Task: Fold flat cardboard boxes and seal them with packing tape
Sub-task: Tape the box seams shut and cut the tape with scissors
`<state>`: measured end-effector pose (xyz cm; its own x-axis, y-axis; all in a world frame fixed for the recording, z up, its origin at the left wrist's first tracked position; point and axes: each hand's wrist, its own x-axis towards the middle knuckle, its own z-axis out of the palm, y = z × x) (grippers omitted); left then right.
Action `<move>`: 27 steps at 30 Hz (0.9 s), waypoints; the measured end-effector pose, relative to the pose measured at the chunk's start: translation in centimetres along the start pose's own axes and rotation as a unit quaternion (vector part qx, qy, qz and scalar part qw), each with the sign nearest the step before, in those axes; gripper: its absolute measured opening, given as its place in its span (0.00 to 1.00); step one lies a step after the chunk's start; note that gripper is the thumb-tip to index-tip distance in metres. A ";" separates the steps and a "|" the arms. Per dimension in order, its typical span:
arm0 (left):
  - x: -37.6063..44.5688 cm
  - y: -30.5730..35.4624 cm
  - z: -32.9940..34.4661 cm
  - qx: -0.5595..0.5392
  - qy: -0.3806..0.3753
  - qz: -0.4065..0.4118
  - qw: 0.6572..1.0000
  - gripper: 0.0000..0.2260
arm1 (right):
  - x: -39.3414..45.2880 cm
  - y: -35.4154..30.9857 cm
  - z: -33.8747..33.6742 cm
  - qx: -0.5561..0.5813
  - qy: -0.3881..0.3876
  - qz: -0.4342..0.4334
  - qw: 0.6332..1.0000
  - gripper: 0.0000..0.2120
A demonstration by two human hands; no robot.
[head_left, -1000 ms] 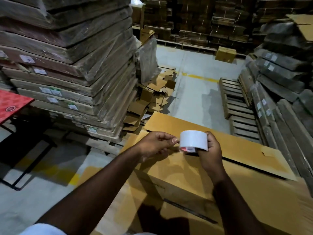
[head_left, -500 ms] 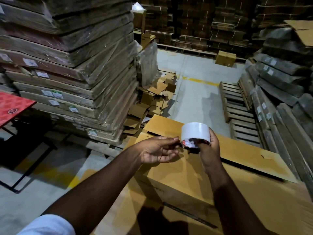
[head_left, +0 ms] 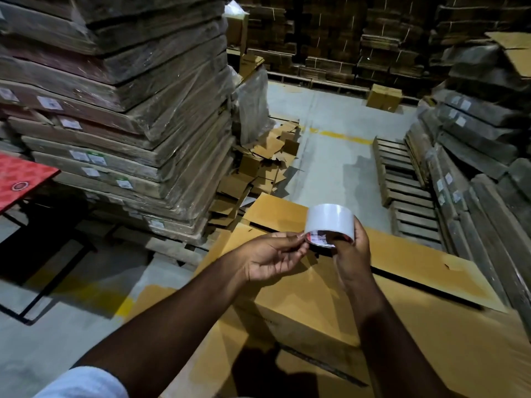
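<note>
1. The right hand [head_left: 349, 254] grips the packing tape roll [head_left: 330, 222] above the folded cardboard box [head_left: 316, 305], fingers curled through its core.
2. The left hand [head_left: 270, 258] pinches at the roll's lower edge, apparently at the tape end.
3. The roll looks light, rigid and slick; holding by the core seems best.
4. The box looks stiff and bulky but light; its edges offer the best grip.

wrapped board stacks [head_left: 120, 116] left; red panel [head_left: 20, 179] far left; wooden pallets [head_left: 408, 191] right; yellow floor line [head_left: 344, 137]
</note>
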<state>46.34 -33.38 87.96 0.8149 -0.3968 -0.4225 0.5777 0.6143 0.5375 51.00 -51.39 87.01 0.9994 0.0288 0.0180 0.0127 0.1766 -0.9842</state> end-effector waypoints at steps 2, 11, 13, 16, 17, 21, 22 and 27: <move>-0.1 0.0 0.1 0.054 0.058 0.045 0.996 0.05 | 0.0 0.0 -0.4 -0.033 -0.020 -0.028 0.999 0.16; -1.9 2.3 -2.0 0.179 0.208 0.160 0.948 0.07 | 0.7 1.4 -3.0 -0.294 -0.074 -0.141 0.943 0.12; -2.0 2.7 -2.3 0.172 0.213 0.172 0.946 0.08 | 0.6 1.7 -2.9 -0.337 -0.075 -0.159 0.925 0.13; -2.0 2.5 -2.1 0.121 0.203 0.175 0.956 0.17 | 0.1 2.4 -2.2 -0.376 -0.104 -0.185 0.902 0.16; -2.0 2.3 -2.1 0.112 0.199 0.176 0.957 0.21 | -0.1 2.6 -2.0 -0.379 -0.110 -0.194 0.898 0.17; -2.2 2.2 -2.9 0.212 0.231 0.208 0.927 0.15 | -0.1 2.6 -2.1 -0.365 -0.106 -0.216 0.899 0.19; -2.2 2.2 -3.2 0.235 0.254 0.224 0.911 0.13 | -0.1 2.6 -2.1 -0.367 -0.106 -0.218 0.898 0.20; -1.9 1.8 -3.8 0.249 0.307 0.324 0.859 0.10 | -0.4 2.8 -1.3 -0.416 -0.119 -0.216 0.875 0.23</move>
<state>45.65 -28.91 86.92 0.8832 0.4477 -0.1401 0.0851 0.1407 0.9864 50.71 -52.17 84.00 0.8618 0.3586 0.3587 0.5057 -0.5532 -0.6620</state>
